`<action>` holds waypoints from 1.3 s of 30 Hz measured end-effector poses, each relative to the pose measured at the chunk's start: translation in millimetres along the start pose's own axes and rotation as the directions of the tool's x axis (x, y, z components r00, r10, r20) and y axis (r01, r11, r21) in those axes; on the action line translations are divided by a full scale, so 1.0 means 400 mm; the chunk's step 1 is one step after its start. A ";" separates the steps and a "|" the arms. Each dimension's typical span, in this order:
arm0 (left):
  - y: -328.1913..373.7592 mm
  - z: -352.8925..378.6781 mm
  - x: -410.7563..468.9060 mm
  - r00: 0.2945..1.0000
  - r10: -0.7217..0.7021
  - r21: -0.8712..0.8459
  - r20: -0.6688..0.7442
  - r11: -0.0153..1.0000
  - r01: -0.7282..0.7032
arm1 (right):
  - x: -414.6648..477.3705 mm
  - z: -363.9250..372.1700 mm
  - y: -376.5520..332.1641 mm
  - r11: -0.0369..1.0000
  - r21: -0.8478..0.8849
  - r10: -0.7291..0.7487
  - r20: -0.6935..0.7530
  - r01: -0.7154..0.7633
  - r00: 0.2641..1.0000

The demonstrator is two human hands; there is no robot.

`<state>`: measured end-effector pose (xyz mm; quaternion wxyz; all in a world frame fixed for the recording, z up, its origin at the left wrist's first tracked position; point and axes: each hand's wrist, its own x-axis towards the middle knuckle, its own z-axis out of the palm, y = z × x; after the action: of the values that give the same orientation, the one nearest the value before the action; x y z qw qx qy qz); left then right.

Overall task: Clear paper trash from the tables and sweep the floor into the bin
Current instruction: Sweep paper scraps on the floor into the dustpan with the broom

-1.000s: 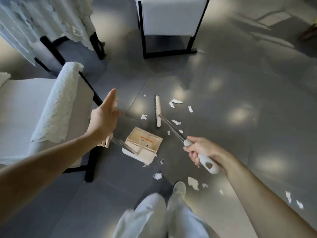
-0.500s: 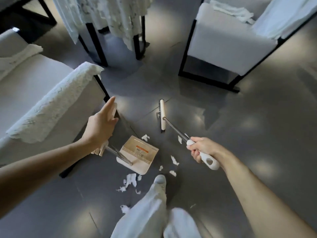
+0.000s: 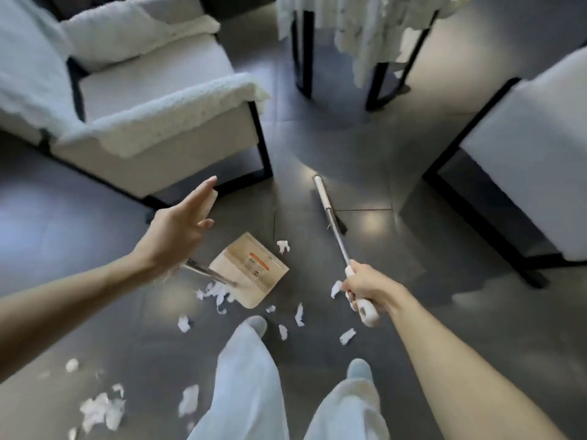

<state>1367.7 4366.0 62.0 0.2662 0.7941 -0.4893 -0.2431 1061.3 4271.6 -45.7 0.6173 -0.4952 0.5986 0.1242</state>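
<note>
Above the floor [image 3: 95, 249], right grip [image 3: 365, 287] round broom [image 3: 336, 236]; left grip [image 3: 178, 230] (forefinger [image 3: 203, 192] straight) round dustpan handle [image 3: 209, 274]

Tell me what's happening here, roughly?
A person is sweeping paper scraps off a dark tiled floor. The right hand grips the broom near its white handle end, with the broom head resting on the floor ahead. The left hand holds the long metal handle of the dustpan, forefinger stretched out, and the pan sits on the floor. Most scraps lie beside the pan, near the feet and further left, not yet gathered.
</note>
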 end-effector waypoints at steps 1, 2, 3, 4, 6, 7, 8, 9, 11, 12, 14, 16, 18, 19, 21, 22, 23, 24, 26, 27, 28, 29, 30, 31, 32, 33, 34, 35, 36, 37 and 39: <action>0.013 0.017 -0.052 0.999 -0.012 -0.020 -0.040 1.000 0.012 | -0.010 -0.009 0.026 0.998 -0.055 -0.013 0.054 0.016 0.998; 0.024 0.033 -0.105 0.997 -0.026 -0.011 -0.076 1.000 0.025 | -0.022 -0.020 0.054 0.992 -0.124 -0.018 0.105 0.031 0.994; 0.034 0.047 -0.158 0.993 -0.046 0.011 -0.107 0.999 0.047 | -0.037 -0.031 0.082 0.981 -0.189 -0.012 0.145 0.040 0.989; 0.043 0.060 -0.210 0.987 -0.066 0.021 -0.146 0.997 0.070 | -0.053 -0.039 0.108 0.969 -0.240 -0.010 0.180 0.053 0.984; 0.055 0.083 -0.305 0.971 -0.088 0.012 -0.221 0.996 0.093 | -0.083 -0.049 0.159 0.951 -0.301 0.004 0.243 0.072 0.970; 0.059 0.093 -0.351 0.963 -0.104 0.006 -0.249 0.994 0.109 | -0.103 -0.051 0.180 0.948 -0.313 0.022 0.268 0.065 0.963; 0.059 0.103 -0.397 0.952 -0.128 0.003 -0.279 0.991 0.134 | -0.122 -0.050 0.198 0.947 -0.316 0.040 0.290 0.056 0.956; 0.058 0.112 -0.443 0.938 -0.157 -0.001 -0.308 0.986 0.165 | -0.141 -0.047 0.216 0.947 -0.317 0.056 0.309 0.047 0.949; 0.051 0.132 -0.534 0.907 -0.213 -0.021 -0.364 0.975 0.221 | -0.180 -0.042 0.256 0.943 -0.330 0.079 0.345 0.042 0.935; 0.046 0.142 -0.579 0.892 -0.236 -0.030 -0.385 0.969 0.243 | -0.202 -0.041 0.275 0.941 -0.335 0.086 0.353 0.040 0.932; 0.028 0.166 -0.664 0.878 -0.288 -0.076 -0.383 0.957 0.280 | -0.239 -0.050 0.321 0.954 -0.300 0.091 0.341 0.016 0.936; 0.017 0.196 -0.748 0.864 -0.370 -0.172 -0.342 0.928 0.329 | -0.279 -0.066 0.374 0.970 -0.244 0.079 0.313 -0.001 0.946; 0.020 0.231 -0.829 0.842 -0.405 -0.141 -0.357 0.914 0.380 | -0.325 -0.080 0.428 0.978 -0.209 0.054 0.289 0.008 0.956; 0.022 0.251 -0.868 0.835 -0.410 -0.132 -0.366 0.911 0.390 | -0.348 -0.086 0.456 0.982 -0.187 0.044 0.274 0.008 0.961; 0.036 0.296 -0.947 0.838 -0.424 -0.202 -0.343 0.905 0.376 | -0.396 -0.096 0.513 0.990 -0.144 0.027 0.235 0.008 0.972; 0.042 0.318 -0.982 0.838 -0.437 -0.222 -0.326 0.897 0.381 | -0.419 -0.102 0.543 0.989 -0.149 0.020 0.215 0.013 0.976; 0.049 0.341 -1.014 0.831 -0.454 -0.220 -0.322 0.889 0.401 | -0.443 -0.110 0.573 0.985 -0.173 0.012 0.192 0.022 0.981; 0.056 0.363 -1.044 0.816 -0.472 -0.202 -0.333 0.881 0.428 | -0.465 -0.119 0.603 0.978 -0.206 0.001 0.167 0.034 0.986; 0.078 0.402 -1.089 0.798 -0.495 -0.207 -0.344 0.869 0.450 | -0.487 -0.145 0.659 0.966 -0.255 -0.023 0.122 0.054 0.992; 0.089 0.418 -1.104 0.799 -0.501 -0.242 -0.331 0.864 0.442 | -0.488 -0.158 0.683 0.960 -0.272 -0.033 0.098 0.059 0.995; 0.099 0.435 -1.114 0.803 -0.507 -0.279 -0.313 0.857 0.433 | -0.485 -0.169 0.704 0.953 -0.297 -0.035 0.079 0.057 0.996; 0.108 0.451 -1.120 0.808 -0.509 -0.299 -0.297 0.853 0.427 | -0.474 -0.179 0.724 0.946 -0.320 -0.030 0.064 0.048 0.998; 0.115 0.469 -1.123 0.814 -0.507 -0.302 -0.285 0.853 0.426 | -0.459 -0.184 0.741 0.943 -0.332 -0.016 0.054 0.033 0.998; 0.124 0.488 -1.125 0.816 -0.504 -0.299 -0.284 0.855 0.424 | -0.442 -0.186 0.757 0.943 -0.332 0.006 0.052 0.012 0.999; 0.135 0.507 -1.127 0.813 -0.499 -0.288 -0.299 0.860 0.422 | -0.424 -0.186 0.775 0.948 -0.317 0.040 0.060 -0.019 0.997; 0.145 0.525 -1.124 0.807 -0.493 -0.277 -0.326 0.866 0.417 | -0.403 -0.185 0.793 0.958 -0.280 0.084 0.077 -0.059 0.994; 0.154 0.541 -1.118 0.801 -0.489 -0.277 -0.346 0.869 0.411 | -0.389 -0.182 0.809 0.966 -0.233 0.135 0.097 -0.109 0.986; 0.163 0.554 -1.111 0.801 -0.486 -0.288 -0.349 0.869 0.402 | -0.384 -0.180 0.829 0.965 -0.211 0.180 0.114 -0.153 0.977; 0.173 0.566 -1.102 0.805 -0.482 -0.302 -0.346 0.869 0.391 | -0.384 -0.181 0.848 0.960 -0.214 0.212 0.127 -0.182 0.969; 0.180 0.576 -1.094 0.814 -0.475 -0.314 -0.336 0.871 0.379 | -0.387 -0.185 0.866 0.954 -0.229 0.227 0.139 -0.192 0.964; 0.191 0.594 -1.087 0.842 -0.449 -0.329 -0.300 0.877 0.350 | -0.402 -0.194 0.892 0.957 -0.205 0.240 0.158 -0.206 0.958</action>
<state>989.4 4687.2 -8.8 0.3981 0.8681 -0.2162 -0.2030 706.5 4454.1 -56.1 0.6018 -0.4664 0.5780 0.2935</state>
